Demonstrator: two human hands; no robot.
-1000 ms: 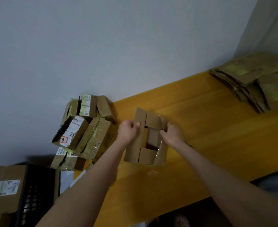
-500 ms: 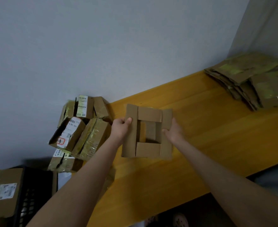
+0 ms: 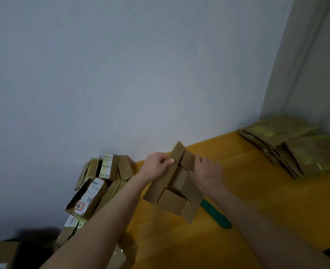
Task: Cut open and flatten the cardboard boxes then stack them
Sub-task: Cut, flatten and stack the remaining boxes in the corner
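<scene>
Both hands are holding the small cardboard box point(image 3: 176, 193) tilted over the yellow table point(image 3: 257, 181). The left hand point(image 3: 157, 167) is gripping one long flap, with the thumb pressed on its face. The right hand point(image 3: 206, 171) is holding the opposite flap with bent fingers. A green-handled tool point(image 3: 216, 215) is lying just beside the box, and the flattened stack point(image 3: 288, 146) is sitting well apart, by the wall.
</scene>
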